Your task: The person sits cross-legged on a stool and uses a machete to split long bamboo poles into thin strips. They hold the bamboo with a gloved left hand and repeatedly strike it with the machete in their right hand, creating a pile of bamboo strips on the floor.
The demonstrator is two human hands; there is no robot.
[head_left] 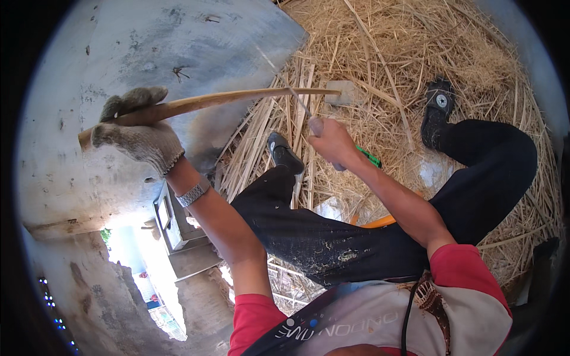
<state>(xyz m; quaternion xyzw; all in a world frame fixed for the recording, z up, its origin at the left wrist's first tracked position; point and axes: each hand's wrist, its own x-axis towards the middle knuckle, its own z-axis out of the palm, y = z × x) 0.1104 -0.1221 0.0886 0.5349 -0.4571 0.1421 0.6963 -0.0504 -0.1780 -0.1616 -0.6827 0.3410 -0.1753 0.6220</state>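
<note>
My left hand (139,121), in a knitted work glove, is closed round the thick end of a long, slightly curved strip of bamboo or wood (237,97). The strip reaches across in front of me, narrowing toward its far right end. Bare, my right hand (335,144) grips the grey handle of a long thin-bladed knife (300,102). Its blade slants up and left and crosses the strip toward the thin end; whether it cuts in cannot be made out.
Straw-like shavings (415,53) and long split strips (306,77) cover the floor round my shoes. A small block (344,93) lies beyond the strip's thin end. Near my right forearm are a green object (369,156) and an orange one (380,222). A stained wall (136,53) rises at the left.
</note>
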